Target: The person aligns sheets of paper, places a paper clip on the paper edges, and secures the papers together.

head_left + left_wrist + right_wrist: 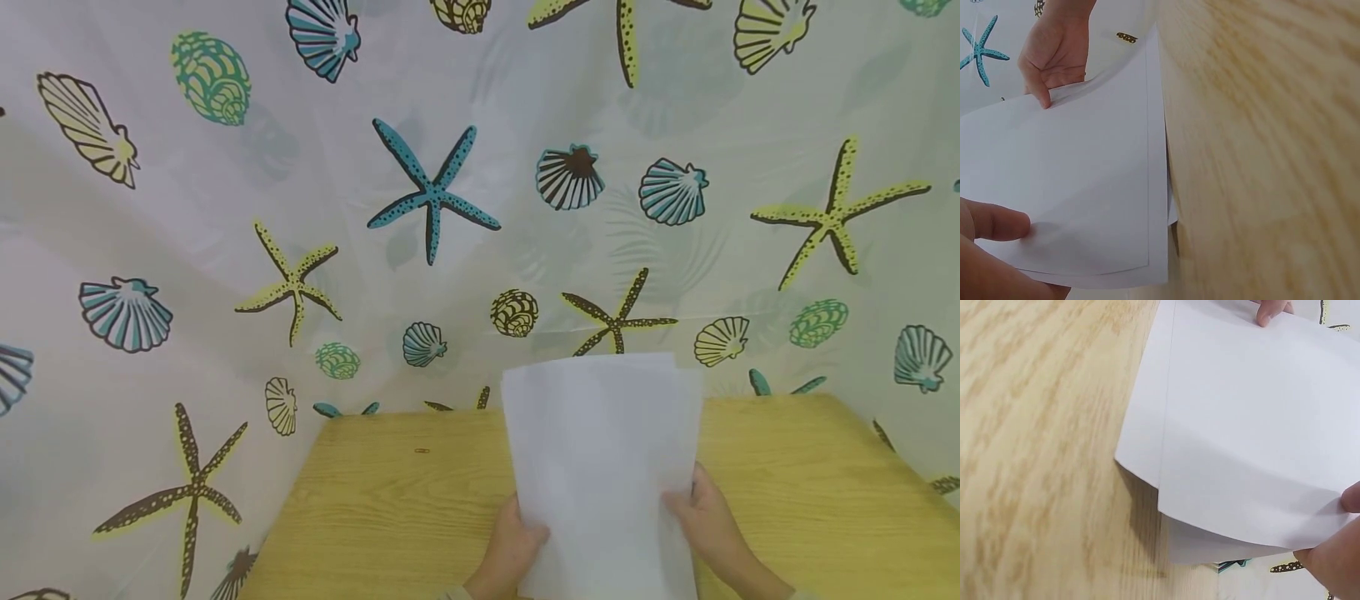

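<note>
Several sheets of white paper [600,467] stand tilted up over the table, their edges unevenly stacked. My left hand [513,542] grips the left edge, thumb on the near face and fingers behind. On the opposite edge my right hand [705,521] pinches the sheets the same way, a little higher up. In the left wrist view the paper [1085,175] bows between both hands, and one sheet sits offset from another along the table side. The right wrist view shows the paper's [1254,425] lower corners fanned apart, close over the wood.
A small reddish paper clip [422,451] lies on the wooden table [390,508], left of the paper. Behind the table and along its sides hangs a white curtain [465,275] printed with starfish and shells.
</note>
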A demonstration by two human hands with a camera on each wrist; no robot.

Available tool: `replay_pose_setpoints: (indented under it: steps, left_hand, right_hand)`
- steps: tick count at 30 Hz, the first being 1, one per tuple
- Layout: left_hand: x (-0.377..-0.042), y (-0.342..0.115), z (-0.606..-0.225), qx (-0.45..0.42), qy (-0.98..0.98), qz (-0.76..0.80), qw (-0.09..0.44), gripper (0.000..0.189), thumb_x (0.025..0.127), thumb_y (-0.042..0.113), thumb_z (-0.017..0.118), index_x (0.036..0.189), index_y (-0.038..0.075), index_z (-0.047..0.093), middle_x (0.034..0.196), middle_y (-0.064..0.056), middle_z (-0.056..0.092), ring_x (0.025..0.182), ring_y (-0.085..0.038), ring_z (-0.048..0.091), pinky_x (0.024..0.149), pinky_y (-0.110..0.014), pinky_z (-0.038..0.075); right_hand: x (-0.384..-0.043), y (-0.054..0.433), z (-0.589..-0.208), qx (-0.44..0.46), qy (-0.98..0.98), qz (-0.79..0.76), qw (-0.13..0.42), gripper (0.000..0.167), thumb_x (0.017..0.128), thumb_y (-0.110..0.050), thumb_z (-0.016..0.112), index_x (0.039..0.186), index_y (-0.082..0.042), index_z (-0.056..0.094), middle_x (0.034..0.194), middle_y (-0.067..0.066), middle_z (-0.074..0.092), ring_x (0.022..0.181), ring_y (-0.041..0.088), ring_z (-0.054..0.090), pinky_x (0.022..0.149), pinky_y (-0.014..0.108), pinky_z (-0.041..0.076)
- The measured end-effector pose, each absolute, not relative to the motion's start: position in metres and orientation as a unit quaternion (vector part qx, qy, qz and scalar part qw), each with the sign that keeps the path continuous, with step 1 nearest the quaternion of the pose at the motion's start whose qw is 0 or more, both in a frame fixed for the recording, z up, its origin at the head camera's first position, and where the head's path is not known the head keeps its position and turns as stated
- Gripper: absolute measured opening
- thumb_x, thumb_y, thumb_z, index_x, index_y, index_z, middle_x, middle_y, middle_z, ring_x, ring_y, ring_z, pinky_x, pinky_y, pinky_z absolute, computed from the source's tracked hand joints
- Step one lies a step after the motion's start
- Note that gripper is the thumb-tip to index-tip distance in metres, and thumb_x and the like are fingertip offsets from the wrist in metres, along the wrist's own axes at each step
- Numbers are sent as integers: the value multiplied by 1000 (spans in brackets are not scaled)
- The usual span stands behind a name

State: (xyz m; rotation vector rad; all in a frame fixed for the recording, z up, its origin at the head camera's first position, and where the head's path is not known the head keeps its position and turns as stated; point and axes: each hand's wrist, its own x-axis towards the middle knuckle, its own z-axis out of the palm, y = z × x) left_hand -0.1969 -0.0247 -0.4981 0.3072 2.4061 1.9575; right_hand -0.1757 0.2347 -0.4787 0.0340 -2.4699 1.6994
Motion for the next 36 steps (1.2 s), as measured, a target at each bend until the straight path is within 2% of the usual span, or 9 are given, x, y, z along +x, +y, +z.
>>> replay_pose_setpoints:
  steps: [8,13,19,23,26,28,32,34,36]
  left_hand:
    - [-196,-23,-496,95,784,613,6,56,62,-13,55,117,-6,56,109,-17,64,106,-38,58,92,-54,43]
    - [-197,-24,-496,94,783,615,12,51,66,-12,55,116,-3,57,109,-13,64,107,-37,57,92,-53,44]
    - [-195,-25,-495,96,768,634,-12,45,64,-10,58,108,-4,61,103,-14,66,100,-32,61,88,-49,48]
    - [-194,-25,-494,97,765,636,-7,39,67,-7,61,105,-3,63,100,-12,67,96,-28,62,86,-47,49]
    - [-194,-26,-495,98,766,635,9,37,70,-4,63,107,-3,62,101,-12,68,99,-29,62,88,-48,48]
    - [-194,-27,-495,96,763,639,16,34,72,-2,63,107,-4,62,102,-12,68,99,-29,62,89,-47,48]
    - [-194,-27,-496,90,759,645,12,30,75,1,64,104,-4,63,100,-13,68,96,-27,63,85,-44,50]
    - [-195,-28,-497,88,756,648,8,28,76,2,64,103,-4,63,99,-13,68,94,-26,64,83,-43,52]
    - [-195,-28,-497,90,756,648,5,28,76,3,63,103,-4,63,99,-13,68,93,-26,64,82,-43,52]
  right_hand:
    - [-175,235,-476,13,-834,545,82,60,90,4,50,141,12,20,146,33,22,132,51,20,103,59,24]
    - [-174,233,-475,21,-829,549,102,57,90,3,51,141,11,25,145,31,28,131,48,26,101,51,28]
    - [-174,232,-474,23,-830,547,110,57,90,2,51,141,9,27,143,29,32,131,46,30,99,45,32]
    - [-174,232,-476,20,-828,548,118,55,90,3,52,140,9,30,142,28,35,129,45,33,97,31,38]
    - [-175,232,-477,21,-822,556,123,54,89,4,52,139,10,32,141,28,36,129,43,34,92,17,36]
    - [-175,231,-478,22,-821,555,130,52,90,4,53,138,10,34,140,27,38,128,41,36,90,14,37]
    - [-174,230,-478,18,-820,554,141,48,91,0,54,136,8,39,137,24,44,120,9,46,86,10,39]
    - [-173,230,-478,18,-818,557,144,46,93,-2,54,136,8,40,135,24,45,111,-7,45,84,10,41]
    - [-173,230,-478,20,-811,566,145,45,93,-2,53,135,9,40,135,25,45,105,-16,41,84,10,41]
